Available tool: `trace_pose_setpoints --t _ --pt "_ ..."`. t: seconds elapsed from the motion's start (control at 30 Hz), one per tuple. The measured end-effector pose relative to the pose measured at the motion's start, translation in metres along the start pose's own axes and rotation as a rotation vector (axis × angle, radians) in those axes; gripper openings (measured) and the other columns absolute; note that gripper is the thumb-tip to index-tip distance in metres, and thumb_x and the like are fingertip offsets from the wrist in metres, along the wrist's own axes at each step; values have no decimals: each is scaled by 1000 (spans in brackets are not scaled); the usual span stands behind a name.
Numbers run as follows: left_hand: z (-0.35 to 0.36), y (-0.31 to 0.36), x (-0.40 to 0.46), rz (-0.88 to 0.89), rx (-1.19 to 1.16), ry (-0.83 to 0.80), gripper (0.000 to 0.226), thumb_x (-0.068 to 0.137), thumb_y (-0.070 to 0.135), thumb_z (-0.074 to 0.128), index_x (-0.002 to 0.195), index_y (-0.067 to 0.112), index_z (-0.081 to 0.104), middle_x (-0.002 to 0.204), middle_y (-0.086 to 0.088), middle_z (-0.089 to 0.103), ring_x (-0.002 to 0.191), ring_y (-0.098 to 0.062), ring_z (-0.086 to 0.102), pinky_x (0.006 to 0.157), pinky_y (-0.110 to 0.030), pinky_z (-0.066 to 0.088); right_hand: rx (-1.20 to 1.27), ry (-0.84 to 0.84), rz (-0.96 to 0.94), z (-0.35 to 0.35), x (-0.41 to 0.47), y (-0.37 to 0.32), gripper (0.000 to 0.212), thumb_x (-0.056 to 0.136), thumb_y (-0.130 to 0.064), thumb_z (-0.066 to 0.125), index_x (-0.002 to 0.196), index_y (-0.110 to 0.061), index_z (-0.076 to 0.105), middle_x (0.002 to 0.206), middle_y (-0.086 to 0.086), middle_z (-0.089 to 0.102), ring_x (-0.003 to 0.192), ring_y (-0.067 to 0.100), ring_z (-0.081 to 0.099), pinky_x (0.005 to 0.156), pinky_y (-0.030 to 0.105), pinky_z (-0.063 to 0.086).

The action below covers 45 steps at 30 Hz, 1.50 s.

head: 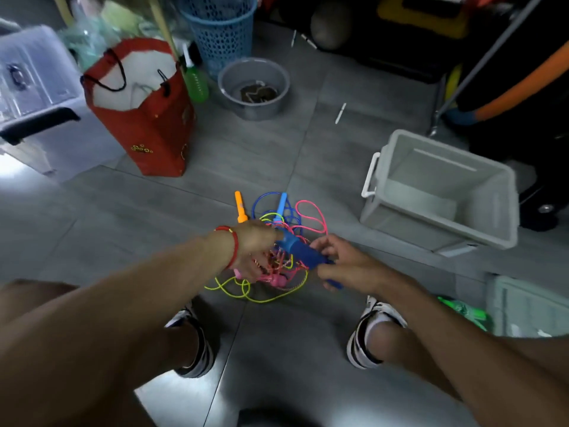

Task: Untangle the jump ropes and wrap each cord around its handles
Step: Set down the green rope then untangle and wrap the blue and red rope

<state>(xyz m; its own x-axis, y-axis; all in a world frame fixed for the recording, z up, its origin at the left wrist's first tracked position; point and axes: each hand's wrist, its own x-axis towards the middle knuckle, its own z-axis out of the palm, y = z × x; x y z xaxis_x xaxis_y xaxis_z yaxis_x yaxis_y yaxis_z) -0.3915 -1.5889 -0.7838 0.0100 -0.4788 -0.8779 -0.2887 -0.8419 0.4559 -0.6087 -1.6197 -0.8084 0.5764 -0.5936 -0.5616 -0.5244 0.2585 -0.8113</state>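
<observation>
Lying on the grey tiled floor (154,217), in the open patch between two feet in black-and-white shoes (197,343): a tangled heap of thin jump-rope cords in pink, yellow and blue (277,266). Standing near on the right, the pale grey plastic bin (480,229), and further on the left, the red paper bag (144,127); free floor all around the heap. Gripping the dark blue plastic handle (303,252) above the heap: the right hand (345,266), fingers curled at the near end, and the left hand (255,241), with a red bracelet, touching the far end, grip there too blurred to tell. Running the handle's long axis from upper left to lower right. Pointing away, the orange handle (239,208) and the light blue handle (281,204).
</observation>
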Motion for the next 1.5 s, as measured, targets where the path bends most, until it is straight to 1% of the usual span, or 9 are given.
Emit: trace_pose_setpoints --t 0.17,0.3,0.47,0.57,0.8,1.0,1.2,1.3,1.5 --pt "14 13 -12 101 -646 -99 18 104 24 44 100 8 53 86 -15 65 71 -28 67 63 -44 57 -225 -91 -129 4 -64 -19 52 63 -31 72 110 -27 49 104 11 59 85 14 55 73 34 48" --pt "21 11 -39 362 -388 27 8 95 -3 51 93 -6 59 58 -12 54 44 -20 55 45 -27 50 -103 22 -216 13 -61 -12 39 82 -13 81 111 -15 55 95 1 62 82 9 58 81 35 50" --pt "32 -20 -90 723 10 -25 16 91 -12 52 98 0 59 70 -12 66 59 -24 59 60 -28 49 -359 20 -507 28 -28 -16 36 87 -22 73 114 -41 58 125 -18 53 118 4 53 99 27 47" --pt "26 -38 -119 845 -24 5 16 80 -8 52 91 3 57 66 -14 63 63 -23 51 57 -25 40 -537 -40 -456 41 -10 -3 16 98 -26 56 93 -16 67 101 -3 66 96 20 63 90 45 51" --pt "-4 -97 -91 381 294 28 42 78 0 63 114 14 47 71 -14 72 65 -23 67 61 -25 47 -671 203 -389 22 -1 -68 28 99 -33 51 81 -13 60 67 -2 61 65 16 55 66 31 45" --pt "9 -81 -104 759 26 -54 32 98 35 52 85 7 60 63 -12 63 72 -30 69 72 -46 50 -934 8 -491 29 -21 -92 15 86 -43 65 87 -27 65 74 -11 57 67 1 53 68 27 45" --pt "-25 -92 -114 515 277 -387 34 104 30 49 85 5 63 77 -23 70 74 -30 71 79 -42 43 -848 72 -205 -16 -3 -38 35 85 -51 65 78 -17 69 77 2 70 79 27 64 81 46 53" --pt "-19 -95 -103 436 417 -351 27 100 25 54 90 4 69 86 -23 74 77 -23 71 82 -38 47 -591 184 -363 -3 -20 -74 39 93 -52 52 77 -20 67 79 2 72 74 26 67 75 43 55" --pt "10 -67 -117 767 85 -208 22 100 21 55 108 1 58 87 -17 72 88 -26 69 86 -41 53 -963 98 -685 22 -50 -117 10 89 -44 54 86 -39 62 79 -11 68 75 15 62 68 35 49"
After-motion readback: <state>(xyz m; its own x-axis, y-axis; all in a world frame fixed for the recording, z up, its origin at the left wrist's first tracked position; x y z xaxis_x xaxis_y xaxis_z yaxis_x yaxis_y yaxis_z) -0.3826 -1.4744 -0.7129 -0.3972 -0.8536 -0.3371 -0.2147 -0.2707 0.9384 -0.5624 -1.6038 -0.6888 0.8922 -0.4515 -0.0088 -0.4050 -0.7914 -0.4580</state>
